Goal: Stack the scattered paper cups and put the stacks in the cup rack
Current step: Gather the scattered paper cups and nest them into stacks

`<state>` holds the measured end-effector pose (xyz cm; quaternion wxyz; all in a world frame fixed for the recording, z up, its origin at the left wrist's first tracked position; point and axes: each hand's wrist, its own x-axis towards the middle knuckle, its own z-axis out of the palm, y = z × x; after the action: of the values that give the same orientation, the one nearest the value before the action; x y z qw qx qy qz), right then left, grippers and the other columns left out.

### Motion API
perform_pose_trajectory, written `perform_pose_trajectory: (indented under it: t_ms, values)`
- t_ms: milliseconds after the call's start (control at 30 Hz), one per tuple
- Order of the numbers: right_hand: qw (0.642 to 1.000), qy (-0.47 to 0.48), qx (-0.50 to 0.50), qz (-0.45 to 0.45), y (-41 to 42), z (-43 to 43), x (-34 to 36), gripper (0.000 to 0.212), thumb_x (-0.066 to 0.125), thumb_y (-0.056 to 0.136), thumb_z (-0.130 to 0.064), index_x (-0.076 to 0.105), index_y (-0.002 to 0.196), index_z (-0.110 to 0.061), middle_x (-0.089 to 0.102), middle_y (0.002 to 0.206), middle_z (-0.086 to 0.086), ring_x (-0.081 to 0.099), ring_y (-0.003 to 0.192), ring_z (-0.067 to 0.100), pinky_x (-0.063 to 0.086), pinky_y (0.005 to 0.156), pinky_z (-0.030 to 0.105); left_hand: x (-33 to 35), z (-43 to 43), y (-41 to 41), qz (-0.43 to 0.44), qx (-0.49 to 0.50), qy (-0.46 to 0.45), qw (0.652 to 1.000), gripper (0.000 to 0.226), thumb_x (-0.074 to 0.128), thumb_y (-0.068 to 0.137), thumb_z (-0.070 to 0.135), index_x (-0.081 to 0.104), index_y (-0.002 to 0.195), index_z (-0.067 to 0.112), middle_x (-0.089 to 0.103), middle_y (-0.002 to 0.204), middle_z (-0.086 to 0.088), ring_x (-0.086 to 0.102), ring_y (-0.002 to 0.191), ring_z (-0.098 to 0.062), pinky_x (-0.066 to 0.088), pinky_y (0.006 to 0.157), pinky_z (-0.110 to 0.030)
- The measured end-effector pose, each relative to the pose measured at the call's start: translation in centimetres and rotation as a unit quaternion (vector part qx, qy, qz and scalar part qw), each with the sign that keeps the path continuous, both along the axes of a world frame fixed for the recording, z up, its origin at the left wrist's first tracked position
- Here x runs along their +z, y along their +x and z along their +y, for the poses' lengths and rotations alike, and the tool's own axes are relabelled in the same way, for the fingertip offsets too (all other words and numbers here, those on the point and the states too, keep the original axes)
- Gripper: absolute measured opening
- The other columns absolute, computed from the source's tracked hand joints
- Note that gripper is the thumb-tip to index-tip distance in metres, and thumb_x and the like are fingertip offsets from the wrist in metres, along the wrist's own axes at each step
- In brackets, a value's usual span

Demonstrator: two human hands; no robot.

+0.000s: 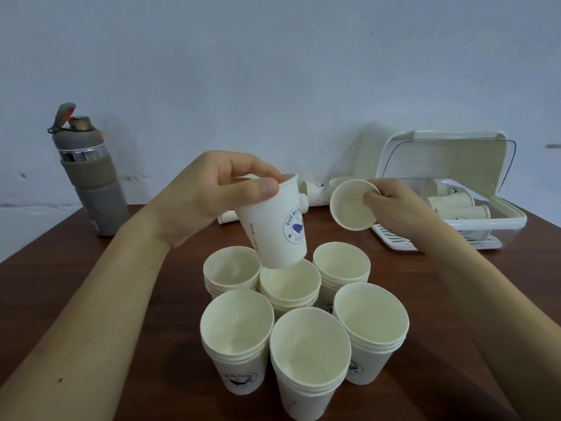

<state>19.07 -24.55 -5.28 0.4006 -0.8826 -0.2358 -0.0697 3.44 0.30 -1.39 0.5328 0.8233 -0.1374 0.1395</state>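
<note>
Six cup stacks (pixel 290 287) crowd the near centre of the desk (pixel 76 268), touching or just beside one another, with no passage between. Bare desk lies open to their left, up to the bottle (pixel 91 183) at the rear corner. Behind them, loose cups (pixel 315 189) lie across the approach to the open rack (pixel 440 165) at right rear.

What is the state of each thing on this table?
Left hand: grips a printed cup by its rim, over the stacks.
Right hand: pinches a second cup, mouth toward camera.
Six stacks: upright, mouths up.
Cup rack: lid open, racked cups lying inside.
Bottle: upright, flip cap open.
Loose cups: lying on their sides.
</note>
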Motion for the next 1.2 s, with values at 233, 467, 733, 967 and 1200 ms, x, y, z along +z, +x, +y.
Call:
perform_pose_trajectory:
  t_ms: [233, 467, 733, 967, 1200]
  values:
    - [0.999, 0.025, -0.010, -0.042, 0.0, -0.1, 0.7, 0.021, 0.044, 0.090, -0.006, 0.055, 0.086, 0.012, 0.038, 0.068, 0.007, 0.034, 0.063, 0.019, 0.029, 0.061, 0.033, 1.2, -0.7, -1.5, 0.040, -0.060, 0.068, 0.995, 0.041, 0.074, 0.068, 0.043, 0.076, 0.103, 0.023, 0.076, 0.111, -0.010, 0.071, 0.108, -0.029, 0.055, 0.092, -0.038]
    - [0.996, 0.048, 0.002, -0.080, -0.5, 0.0, 1.4, 0.033, 0.051, 0.090, -0.019, 0.058, 0.089, 0.014, 0.045, 0.068, 0.010, 0.046, 0.063, 0.021, 0.042, 0.058, 0.039, 1.6, -1.4, -2.4, 0.056, -0.091, 0.079, 0.991, 0.041, 0.077, 0.067, 0.037, 0.076, 0.103, 0.018, 0.074, 0.112, -0.011, 0.069, 0.109, -0.033, 0.053, 0.094, -0.047]
    - [0.995, 0.058, -0.016, -0.082, -1.2, -0.1, 1.7, 0.038, 0.054, 0.096, -0.021, 0.046, 0.068, 0.004, 0.035, 0.067, 0.010, 0.033, 0.063, 0.019, 0.024, 0.058, 0.033, 1.5, -3.1, -2.7, 0.127, -0.140, 0.125, 0.974, 0.045, 0.084, 0.065, 0.034, 0.074, 0.108, 0.022, 0.074, 0.117, -0.009, 0.069, 0.113, -0.029, 0.051, 0.101, -0.055]
    - [0.995, 0.055, -0.029, -0.080, -1.4, -0.1, 1.9, 0.039, 0.055, 0.092, -0.018, 0.046, 0.077, 0.017, 0.038, 0.067, 0.011, 0.035, 0.063, 0.019, 0.025, 0.060, 0.033, 0.9, -4.7, -2.9, 0.110, -0.134, 0.214, 0.962, 0.074, 0.073, 0.043, 0.087, 0.070, 0.106, 0.050, 0.071, 0.117, 0.008, 0.066, 0.114, -0.020, 0.050, 0.100, -0.054]
    - [0.994, 0.048, -0.044, -0.084, -1.6, -0.1, 2.1, 0.036, 0.054, 0.091, -0.016, 0.048, 0.080, 0.018, 0.041, 0.067, 0.011, 0.036, 0.063, 0.018, 0.026, 0.060, 0.032, 0.0, -4.5, -2.4, 0.099, -0.143, 0.240, 0.955, 0.078, 0.069, 0.041, 0.091, 0.069, 0.106, 0.050, 0.070, 0.118, 0.009, 0.066, 0.111, -0.018, 0.052, 0.096, -0.051]
